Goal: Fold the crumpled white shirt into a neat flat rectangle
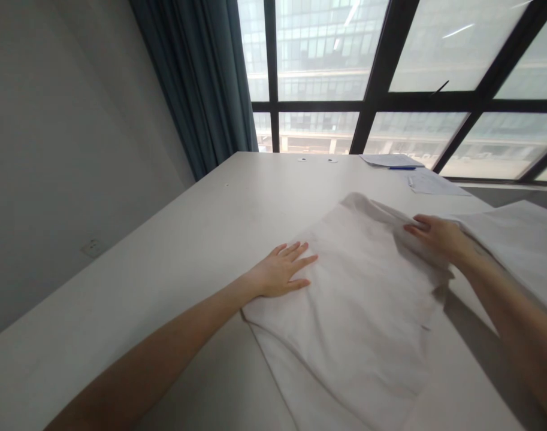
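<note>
A pale white cloth [354, 299], creased and partly doubled over, lies across the white table [201, 239]. My left hand [284, 270] rests flat on its left edge with the fingers spread. On the far right side, my right hand [432, 233] pinches the cloth's edge between thumb and fingers. That edge is raised off the table and casts a shadow beneath it. The near end of the cloth runs out of the bottom of the view, so its full shape is hidden.
Another white cloth or sheet [520, 245] lies at the right, beside my right forearm. Papers [390, 160] and a blue pen [402, 168] are at the far right corner. Beyond the table stand a window [327, 66] and a blue curtain [205, 78]; a wall borders the left.
</note>
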Tool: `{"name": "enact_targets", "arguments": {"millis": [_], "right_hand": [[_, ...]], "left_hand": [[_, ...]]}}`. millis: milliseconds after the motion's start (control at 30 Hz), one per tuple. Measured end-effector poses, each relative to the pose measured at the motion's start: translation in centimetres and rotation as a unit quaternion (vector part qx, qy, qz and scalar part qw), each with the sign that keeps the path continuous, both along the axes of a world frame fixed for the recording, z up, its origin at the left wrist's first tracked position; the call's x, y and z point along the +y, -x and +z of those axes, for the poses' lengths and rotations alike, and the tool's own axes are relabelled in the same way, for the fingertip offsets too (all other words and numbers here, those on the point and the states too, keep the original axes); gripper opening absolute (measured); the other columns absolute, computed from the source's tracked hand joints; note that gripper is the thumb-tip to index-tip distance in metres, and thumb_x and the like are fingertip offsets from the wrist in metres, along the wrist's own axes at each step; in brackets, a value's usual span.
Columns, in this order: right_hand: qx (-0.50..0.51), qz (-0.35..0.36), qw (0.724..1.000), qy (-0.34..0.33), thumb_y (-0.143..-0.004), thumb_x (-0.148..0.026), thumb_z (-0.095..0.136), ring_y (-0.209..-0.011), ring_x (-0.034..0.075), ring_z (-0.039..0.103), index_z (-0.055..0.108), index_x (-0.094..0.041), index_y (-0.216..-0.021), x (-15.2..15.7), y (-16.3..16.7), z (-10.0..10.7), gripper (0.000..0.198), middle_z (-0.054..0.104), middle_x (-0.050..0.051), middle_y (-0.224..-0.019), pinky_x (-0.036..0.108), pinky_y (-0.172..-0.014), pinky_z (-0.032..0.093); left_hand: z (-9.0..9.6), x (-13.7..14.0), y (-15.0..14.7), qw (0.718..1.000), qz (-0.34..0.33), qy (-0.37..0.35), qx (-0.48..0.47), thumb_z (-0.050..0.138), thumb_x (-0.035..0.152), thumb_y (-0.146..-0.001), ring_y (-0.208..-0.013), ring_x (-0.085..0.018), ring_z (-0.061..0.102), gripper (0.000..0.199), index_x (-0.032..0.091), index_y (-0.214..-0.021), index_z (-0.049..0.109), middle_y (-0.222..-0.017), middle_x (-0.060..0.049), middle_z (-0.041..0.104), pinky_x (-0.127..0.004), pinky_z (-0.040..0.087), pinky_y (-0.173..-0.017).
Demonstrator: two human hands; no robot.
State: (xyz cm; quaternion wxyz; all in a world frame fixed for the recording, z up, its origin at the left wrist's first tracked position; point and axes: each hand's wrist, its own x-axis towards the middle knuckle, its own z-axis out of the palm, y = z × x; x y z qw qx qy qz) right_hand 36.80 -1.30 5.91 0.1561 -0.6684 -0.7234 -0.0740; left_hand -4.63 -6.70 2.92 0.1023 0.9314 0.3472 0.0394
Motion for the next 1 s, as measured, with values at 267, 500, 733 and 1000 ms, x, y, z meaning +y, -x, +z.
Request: {"name": "enact_targets", "arguments": {"millis": [267, 500, 733, 1000], "right_hand": [[0.018, 0.077, 0.988, -0.129, -0.094, -0.059, 0.044, -0.061, 0.025, 0.064, 0.065, -0.023, -0.096, -5.6, 5.6, 6.5, 0.042, 0.068, 0.006, -0.066, 0.032, -0.058, 0.043], [-0.087, 0.218, 0.953, -0.191, -0.099, -0.041, 0.041, -0.068, 0.022, 0.066, 0.07, -0.028, -0.09, -11.3, 12.2, 8.9, 0.033, 0.075, 0.002, -0.083, 0.034, -0.062, 0.044], [-0.103, 0.402, 0.89, -0.187, -0.096, -0.011, 0.04, -0.063, 0.018, 0.065, 0.068, -0.017, -0.097, -16.2, 16.5, 8.2, 0.028, 0.076, 0.005, -0.095, 0.033, -0.059, 0.046], [-0.069, 0.453, 0.885, -0.08, -0.09, -0.01, 0.047, -0.053, 0.016, 0.056, 0.064, -0.016, -0.093, -18.7, 19.8, 3.3, 0.019, 0.073, 0.007, -0.09, 0.033, -0.05, 0.037]], "left_hand": [[-0.6, 2.3, -0.3, 0.956, 0.068, 0.165, -0.232, 0.032, 0.059, -0.097, -0.144, -0.024, 0.028, 0.065, 0.021, -0.149, 0.033, -0.155, -0.012, 0.033, -0.045, 0.018, -0.118], [-0.1, 4.5, 2.4, 0.746, 0.138, 0.423, -0.496, 0.02, 0.07, -0.092, -0.132, -0.026, 0.049, 0.082, 0.013, -0.15, 0.024, -0.143, -0.019, 0.049, -0.044, 0.031, -0.112], [0.4, 5.4, 5.0, 0.676, 0.147, 0.498, -0.523, 0.02, 0.076, -0.089, -0.118, -0.03, 0.06, 0.082, 0.015, -0.133, 0.052, -0.124, -0.015, 0.066, -0.043, 0.042, -0.102], [2.4, 4.5, 6.5, 0.725, 0.138, 0.53, -0.418, 0.062, 0.051, -0.084, -0.104, -0.029, 0.066, 0.055, 0.014, -0.126, 0.06, -0.114, -0.015, 0.07, -0.038, 0.051, -0.089]]}}
